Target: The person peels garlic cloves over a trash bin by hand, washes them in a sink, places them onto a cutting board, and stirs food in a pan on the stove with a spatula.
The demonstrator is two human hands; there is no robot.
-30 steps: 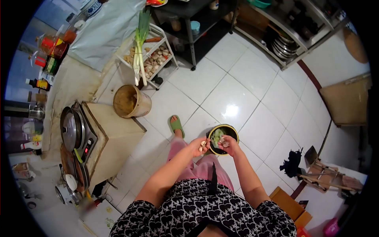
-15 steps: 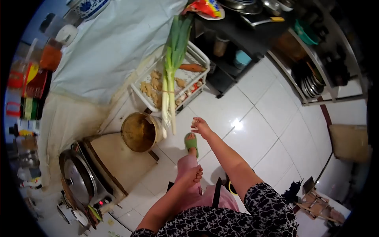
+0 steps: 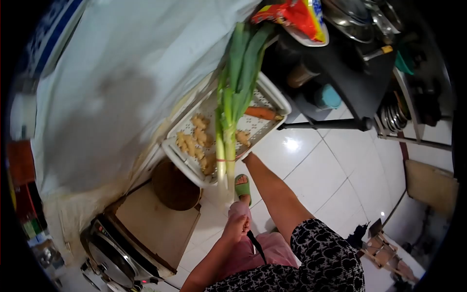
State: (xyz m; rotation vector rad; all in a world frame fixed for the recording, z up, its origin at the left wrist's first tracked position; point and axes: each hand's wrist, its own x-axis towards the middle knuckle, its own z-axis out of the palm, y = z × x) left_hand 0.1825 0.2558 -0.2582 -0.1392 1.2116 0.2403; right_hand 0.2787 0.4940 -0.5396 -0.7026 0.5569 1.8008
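My left hand [image 3: 237, 227] is closed in front of my pink trousers; what it holds, if anything, is hidden. On the right, my bare forearm stretches forward to the rack, and my right hand [image 3: 248, 158] passes below the edge of the white top tray [image 3: 176, 160], its fingers out of sight. Long green leeks [image 3: 237, 92], tied near their white ends, lie across that tray and overhang its front rim. Pieces of ginger [image 3: 193, 146] lie left of the leeks. A carrot [image 3: 260, 113] and another ginger piece [image 3: 242, 137] are on their right.
A brown bucket [image 3: 176, 187] stands under the tray's left corner. Beside it is the stove with a lidded pan [image 3: 112, 263]. A black shelf [image 3: 340, 78] with a red packet [image 3: 296, 18] stands beyond, and a covered counter [image 3: 112, 97] is at left.
The view has moved forward to the vegetable rack, and the basin has left view. My right hand has gone from above the basin to under the tray edge. My left hand has closed; its garlic no longer shows.
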